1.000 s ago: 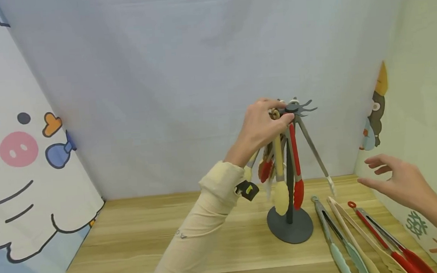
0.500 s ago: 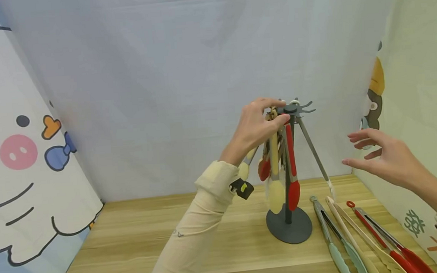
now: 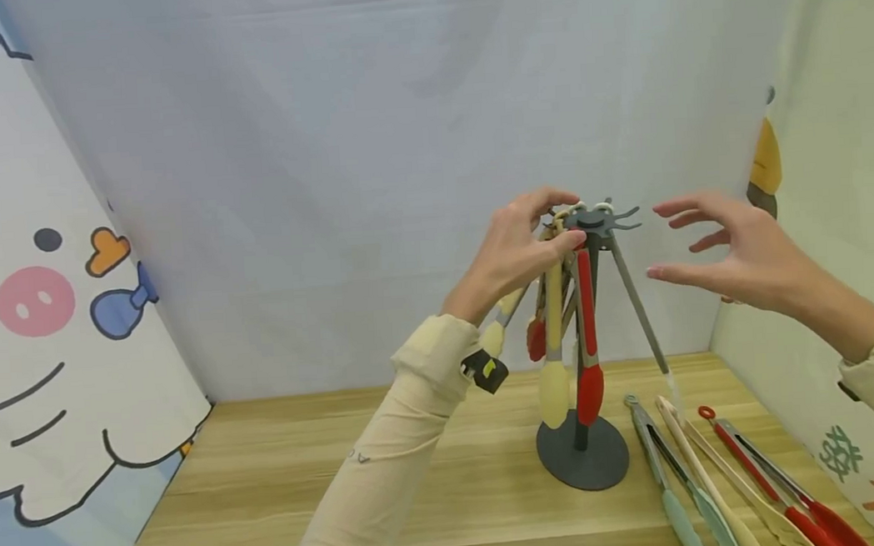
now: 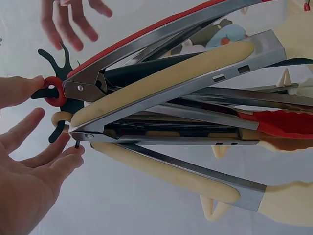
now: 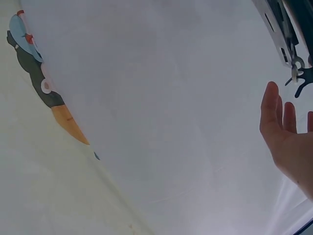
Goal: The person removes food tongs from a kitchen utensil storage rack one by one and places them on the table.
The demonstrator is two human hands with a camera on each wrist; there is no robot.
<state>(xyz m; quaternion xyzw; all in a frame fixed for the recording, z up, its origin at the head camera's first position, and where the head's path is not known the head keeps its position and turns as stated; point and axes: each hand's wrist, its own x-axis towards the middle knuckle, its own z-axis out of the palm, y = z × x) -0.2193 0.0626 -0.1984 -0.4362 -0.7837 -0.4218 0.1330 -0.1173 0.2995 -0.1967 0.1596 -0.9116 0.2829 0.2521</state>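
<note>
A pale wall bounded the right; the desk stretched wide left of the dark stand. Hanging tongs crowded its top, and three more tongs lay right of its base. The right hand had risen and come nearer, its grip wide, holding nothing, near bare prongs, so both hands seemed placed to work there. The grip of the left hand held the stand's top, thumb against a red ring.

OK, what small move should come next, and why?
Perhaps ease the right hand leftward to steady the dark grey round-based stand: that hand's empty beside bare prongs, while the left hand touches the side hung with red-handled metal tongs.
</note>
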